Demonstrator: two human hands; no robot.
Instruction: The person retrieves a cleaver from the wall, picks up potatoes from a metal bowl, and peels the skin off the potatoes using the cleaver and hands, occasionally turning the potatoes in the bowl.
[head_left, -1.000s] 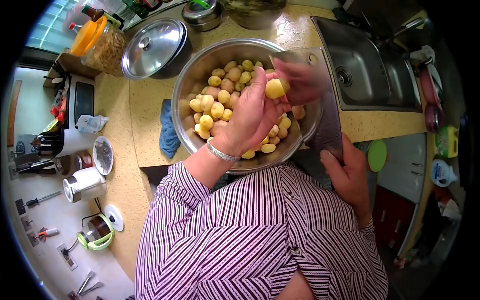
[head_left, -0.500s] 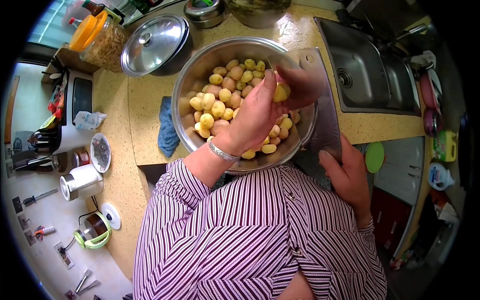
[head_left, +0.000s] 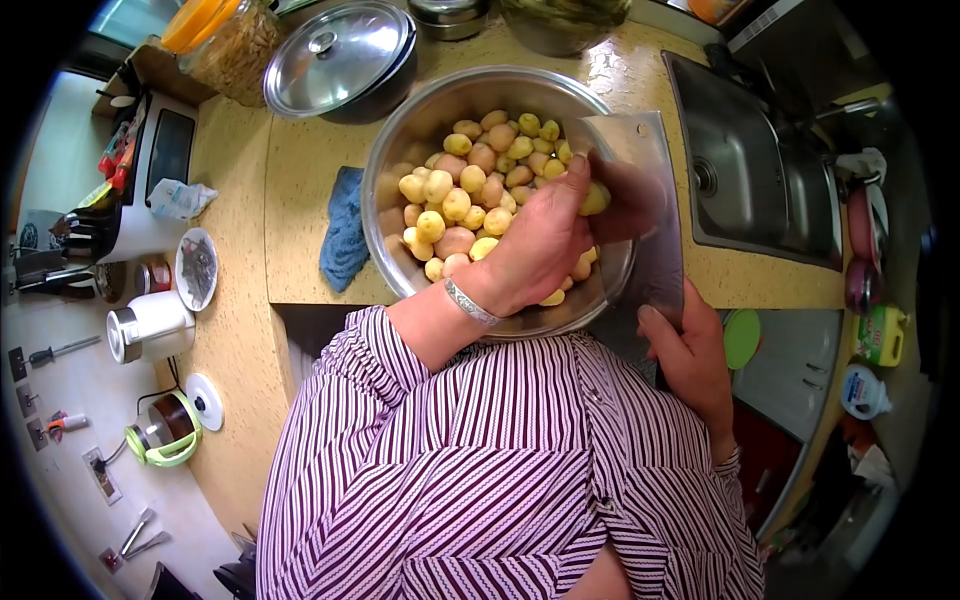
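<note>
In the head view, the main danger, as I judge it, lies at the broad cleaver [head_left: 655, 262], whose blade stands beside the left hand [head_left: 535, 238] on the far right of the bowl [head_left: 389, 180]. A slip of the blade, or of the small potato [head_left: 596, 198] if its surface is wet, could bring the edge against a thumb or finger. The blade also mirrors the hand, which makes the gap between skin and steel hard to read; I cannot tell whether potato and blade touch. The bowl's near rim seems to reach past the near edge of the counter [head_left: 292, 215], so a hard push down there could tip it, and a loose grip could drop the potato among the loose potatoes [head_left: 455, 205] below

The left hand is partly closed, its thumb stretched toward the far right along the potato, which it holds above the right part of the bowl; most of its fingers are hidden. The right hand [head_left: 690, 345], near and to the right of the bowl, is curled firmly around the near end of the cleaver, thumb against it, with the handle out of sight
</note>
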